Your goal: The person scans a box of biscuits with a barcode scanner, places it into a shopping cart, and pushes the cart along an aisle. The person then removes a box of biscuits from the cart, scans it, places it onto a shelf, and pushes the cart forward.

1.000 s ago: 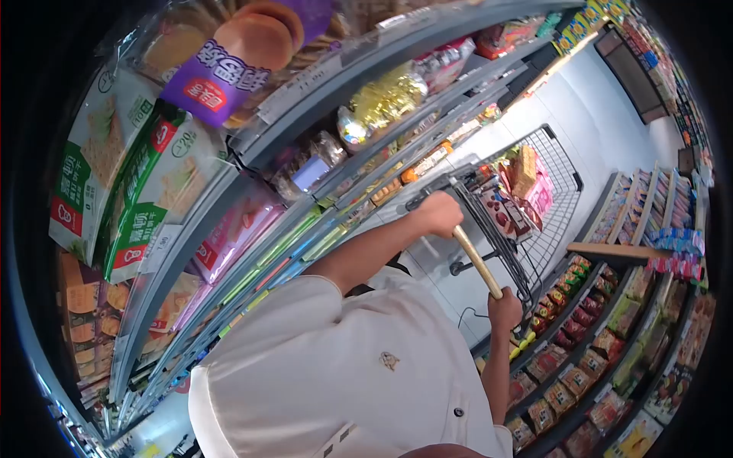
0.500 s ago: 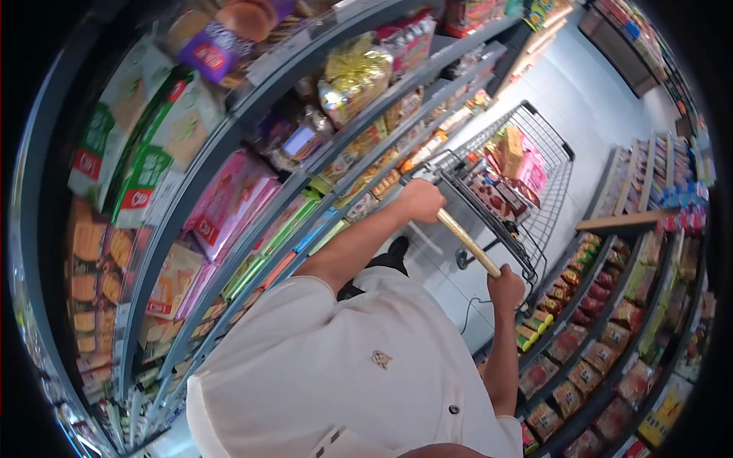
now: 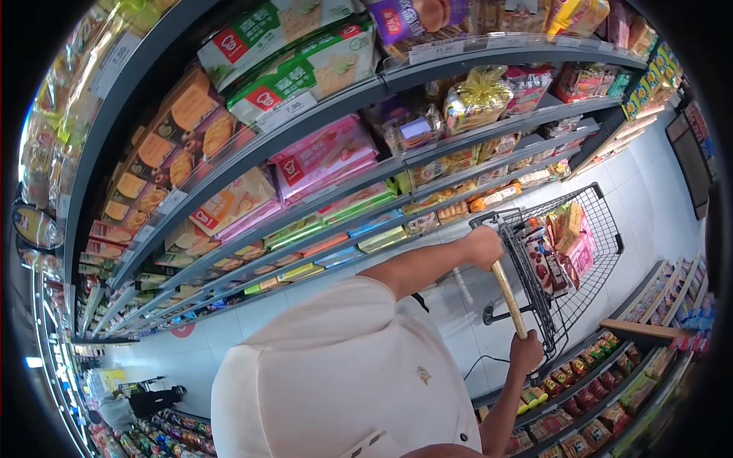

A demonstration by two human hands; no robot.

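My left hand point(image 3: 483, 246) is wrapped round the upper end of the shopping cart's pale yellow handle point(image 3: 509, 299). Lower down, the fingers of my right hand point(image 3: 527, 353) are closed on the other end of that bar. The dark wire shopping cart point(image 3: 598, 258) stands ahead of me at the right. In its basket lie a brown snack packet point(image 3: 544, 267), a pink package point(image 3: 583, 248) and a golden-brown package point(image 3: 569, 229), partly overlapping.
Grey shelves point(image 3: 305, 114) of boxed and bagged snacks run along my left. Low racks point(image 3: 588, 382) of packets stand to my right, near the cart. Pale floor tiles point(image 3: 458, 336) lie under it. Another person point(image 3: 145, 404) is farther down the aisle behind.
My view has turned, so the left shelves, cart and hands appear farther right and lower. Another person has come into sight at lower left. Both hands stay on the handle.
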